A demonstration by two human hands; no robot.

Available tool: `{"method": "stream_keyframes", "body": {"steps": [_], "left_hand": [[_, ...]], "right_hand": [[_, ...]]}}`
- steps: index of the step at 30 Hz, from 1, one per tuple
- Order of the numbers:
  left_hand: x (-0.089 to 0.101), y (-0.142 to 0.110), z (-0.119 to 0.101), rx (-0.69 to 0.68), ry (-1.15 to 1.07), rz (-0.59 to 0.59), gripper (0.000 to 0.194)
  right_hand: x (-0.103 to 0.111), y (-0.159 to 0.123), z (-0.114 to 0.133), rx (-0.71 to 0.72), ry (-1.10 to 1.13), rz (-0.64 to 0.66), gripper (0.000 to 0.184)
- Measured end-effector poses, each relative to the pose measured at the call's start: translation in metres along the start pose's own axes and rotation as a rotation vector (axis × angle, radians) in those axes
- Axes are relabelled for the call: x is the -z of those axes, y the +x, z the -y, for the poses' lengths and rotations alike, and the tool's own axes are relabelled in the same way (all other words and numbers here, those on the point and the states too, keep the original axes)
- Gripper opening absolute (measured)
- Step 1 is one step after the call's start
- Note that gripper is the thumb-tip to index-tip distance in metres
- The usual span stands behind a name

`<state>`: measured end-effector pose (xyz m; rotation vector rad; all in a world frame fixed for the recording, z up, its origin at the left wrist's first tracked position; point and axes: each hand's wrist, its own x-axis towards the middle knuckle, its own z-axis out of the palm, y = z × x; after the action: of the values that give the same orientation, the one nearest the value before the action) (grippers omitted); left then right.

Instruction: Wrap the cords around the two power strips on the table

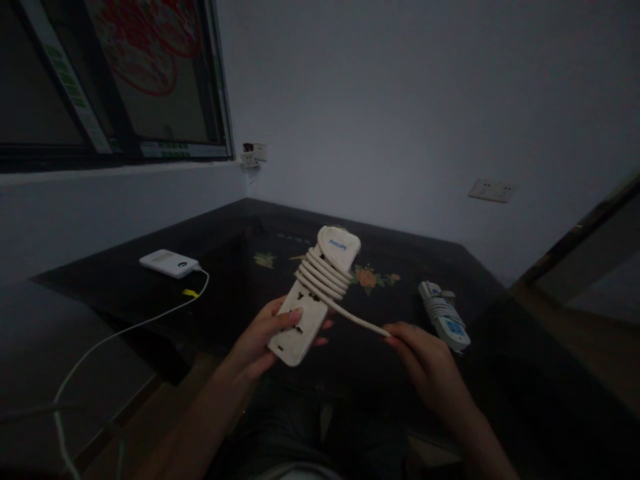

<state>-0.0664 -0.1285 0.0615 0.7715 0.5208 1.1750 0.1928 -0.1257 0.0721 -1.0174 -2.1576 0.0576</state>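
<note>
My left hand (267,340) grips the near end of a white power strip (315,300) held tilted above a dark table, thumb across its sockets. Its white cord (325,275) is wound in several turns round the middle of the strip. A free length of that cord runs down to the right into my right hand (425,370), whose fingers are pinched on it. Both hands are above the table's near edge.
A second power strip (445,315) with its cord wound on it lies on the dark flower-patterned table (240,267) at the right. A white power bank (169,263) with a white cable (150,322) lies at the left. A wall socket (493,190) is behind.
</note>
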Motion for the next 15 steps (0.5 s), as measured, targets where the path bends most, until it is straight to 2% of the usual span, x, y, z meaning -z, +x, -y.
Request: {"method": "stream_keyframes", "body": {"steps": [4, 8, 15], "left_hand": [[-0.001, 0.003, 0.005, 0.013, -0.015, -0.027, 0.041], [-0.001, 0.006, 0.009, -0.059, 0.113, -0.097, 0.046], [0.003, 0.007, 0.011, -0.142, 0.368, -0.198, 0.049]], "right_hand": [[-0.002, -0.002, -0.007, 0.038, -0.059, -0.08, 0.026], [0.004, -0.007, -0.002, 0.057, -0.084, -0.204, 0.026], [0.017, -0.007, 0.014, -0.105, -0.058, -0.355, 0.028]]}}
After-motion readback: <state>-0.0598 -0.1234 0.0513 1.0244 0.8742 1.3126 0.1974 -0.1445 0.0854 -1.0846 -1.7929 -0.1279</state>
